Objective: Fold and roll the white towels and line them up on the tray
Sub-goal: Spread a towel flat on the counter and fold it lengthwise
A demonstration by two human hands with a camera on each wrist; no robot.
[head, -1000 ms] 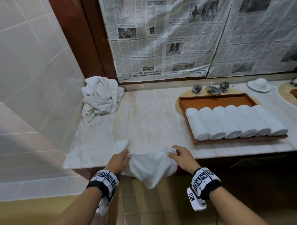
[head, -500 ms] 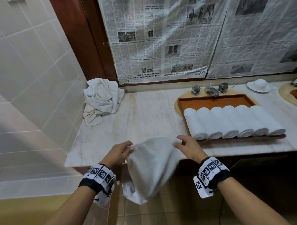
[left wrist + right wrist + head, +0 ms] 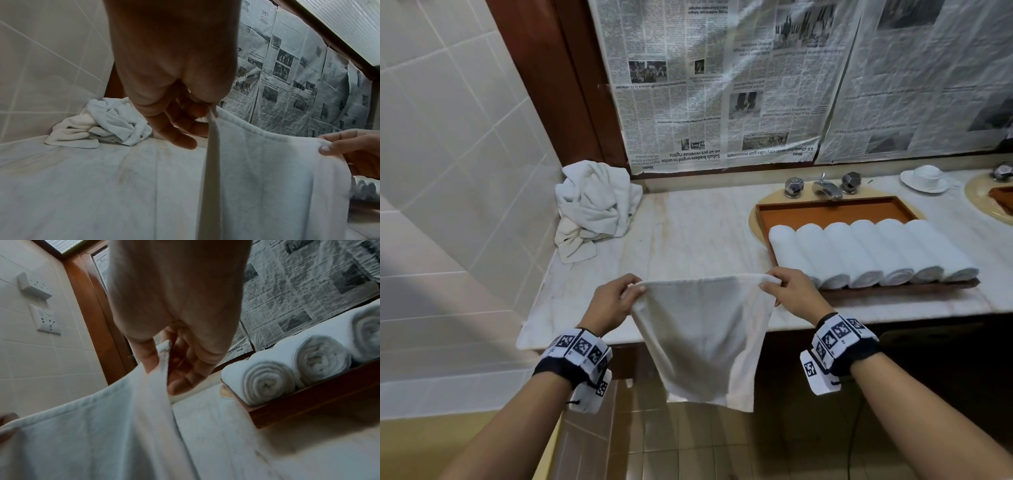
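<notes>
a white towel (image 3: 703, 337) hangs in front of the person, spread wide between both hands and draping down past the front edge of the marble surface (image 3: 698, 233) toward the tiled floor. its top hem is pulled almost straight, with a slight sag in the middle, and the cloth narrows as it falls, ending in an uneven lower edge. it looks thin, plain and a little creased. the left hand (image 3: 613, 301) pinches the top left corner, its grip closed on the hem between thumb and fingers; the right hand (image 3: 792, 294) pinches the top right corner in the same way. both wrists wear bands with black and white square markers.

beyond the right hand a brown wooden tray (image 3: 825, 207) sits on the surface, with six rolled white towels (image 3: 873, 253) lying side by side across its near half, touching one another, spiral ends facing the person. at the far left, against the tiled wall, lies a crumpled heap of white towels (image 3: 594, 205). behind the tray stand a chrome tap (image 3: 823, 186) and a white cup on a saucer (image 3: 924, 176). sheets of newspaper (image 3: 722, 78) cover the back wall.
</notes>
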